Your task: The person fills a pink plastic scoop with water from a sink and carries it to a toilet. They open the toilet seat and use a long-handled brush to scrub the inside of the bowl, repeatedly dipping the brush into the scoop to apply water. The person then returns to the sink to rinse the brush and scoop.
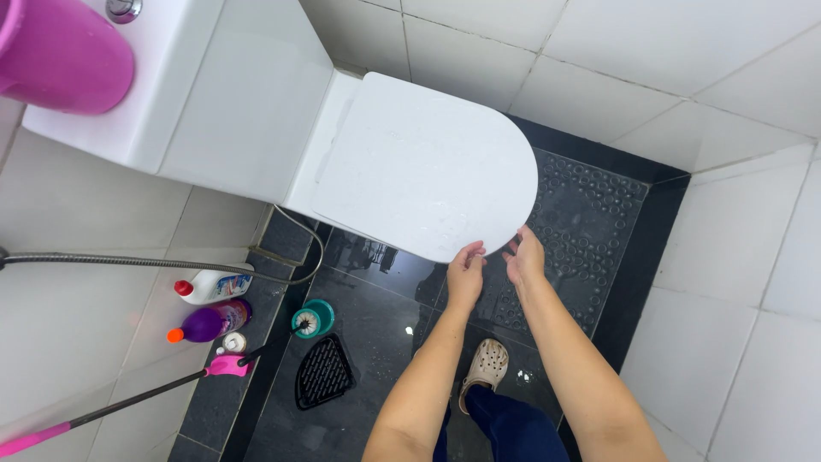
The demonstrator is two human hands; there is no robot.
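A white toilet with its lid (428, 162) down stands against the tiled wall, seen from above. My left hand (466, 272) touches the lid's front edge, fingers curled at the rim. My right hand (525, 257) reaches beside it under the same front edge, fingers bent. Whether either hand grips the lid or only rests on it is unclear. The white cistern (205, 94) lies at the upper left.
A pink bucket (60, 51) sits on the cistern. By the left wall stand a white bottle (214, 285), a purple bottle (209, 322), a teal brush holder (313, 318) and a pink-handled brush (128, 400). A black rubber mat (590, 222) and a drain grate (323, 372) lie on the dark floor.
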